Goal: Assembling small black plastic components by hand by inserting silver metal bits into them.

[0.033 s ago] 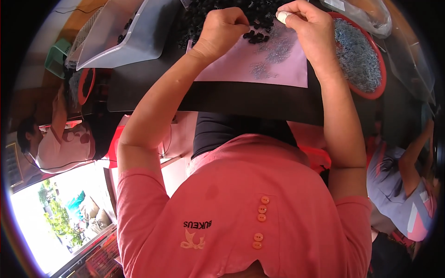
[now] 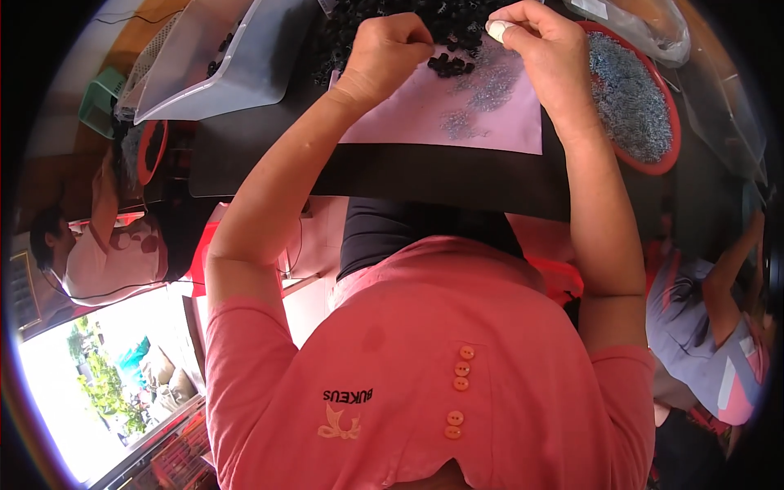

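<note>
A pink sheet (image 2: 408,118) lies on the dark table, with a heap of small black parts (image 2: 457,28) along its far side. My left hand (image 2: 388,53) is over the left of the sheet, its fingers curled together; whatever they hold, if anything, is too small to make out. A small cluster of black parts (image 2: 451,65) lies just right of its fingertips. My right hand (image 2: 543,41) is pinched at the sheet's far right, with a white covering (image 2: 498,31) on its thumb. What it pinches cannot be seen. Tiny bluish-clear pieces (image 2: 490,90) are scattered between the hands.
Right of my forearm stands a red-rimmed round tray (image 2: 671,131) full of bluish-clear pieces, beside a clear plastic bag (image 2: 653,33). A translucent bin (image 2: 216,90) is at the left, near a green basket (image 2: 100,102). Other people (image 2: 114,257) work on both sides.
My left hand has shifted slightly left, away from the small cluster of black parts. My right hand stays in place.
</note>
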Tool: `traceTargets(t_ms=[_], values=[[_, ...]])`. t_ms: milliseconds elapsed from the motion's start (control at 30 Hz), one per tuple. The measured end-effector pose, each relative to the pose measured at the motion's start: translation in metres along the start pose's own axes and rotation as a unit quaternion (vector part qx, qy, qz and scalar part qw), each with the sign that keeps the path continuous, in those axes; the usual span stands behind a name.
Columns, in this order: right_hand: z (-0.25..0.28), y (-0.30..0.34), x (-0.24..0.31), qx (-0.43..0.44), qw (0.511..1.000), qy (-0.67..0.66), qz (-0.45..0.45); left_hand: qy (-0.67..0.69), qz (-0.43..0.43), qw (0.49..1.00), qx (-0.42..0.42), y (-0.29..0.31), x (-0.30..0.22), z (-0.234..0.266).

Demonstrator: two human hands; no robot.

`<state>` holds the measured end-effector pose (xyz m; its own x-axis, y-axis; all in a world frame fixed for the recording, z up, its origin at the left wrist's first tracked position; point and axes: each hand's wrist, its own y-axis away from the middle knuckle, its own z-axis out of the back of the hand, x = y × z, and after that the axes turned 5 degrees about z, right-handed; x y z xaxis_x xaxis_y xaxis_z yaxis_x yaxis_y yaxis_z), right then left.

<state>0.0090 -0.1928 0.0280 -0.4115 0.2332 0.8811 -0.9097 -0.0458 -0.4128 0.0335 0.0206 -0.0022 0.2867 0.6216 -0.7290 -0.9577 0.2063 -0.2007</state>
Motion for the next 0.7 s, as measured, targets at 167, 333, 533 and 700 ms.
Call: traceTargets(t_ms=[167,333,533,700], values=[[-0.003,0.001,-0.004,-0.005,0.999,0.034,0.020,-0.042,-0.035,0.998,-0.005,0.017,0.005,0.010],[-0.007,0.005,-0.003,0.007,0.999,0.044,0.010,-0.066,-0.073,0.995,0.021,0.037,0.001,0.011],[-0.013,0.006,-0.011,0.054,0.996,0.072,0.015,-0.163,-0.168,0.972,-0.009,0.046,0.021,0.000],[-0.024,0.013,-0.015,0.131,0.985,0.056,0.092,0.077,0.022,0.997,0.010,0.059,-0.003,0.001]])
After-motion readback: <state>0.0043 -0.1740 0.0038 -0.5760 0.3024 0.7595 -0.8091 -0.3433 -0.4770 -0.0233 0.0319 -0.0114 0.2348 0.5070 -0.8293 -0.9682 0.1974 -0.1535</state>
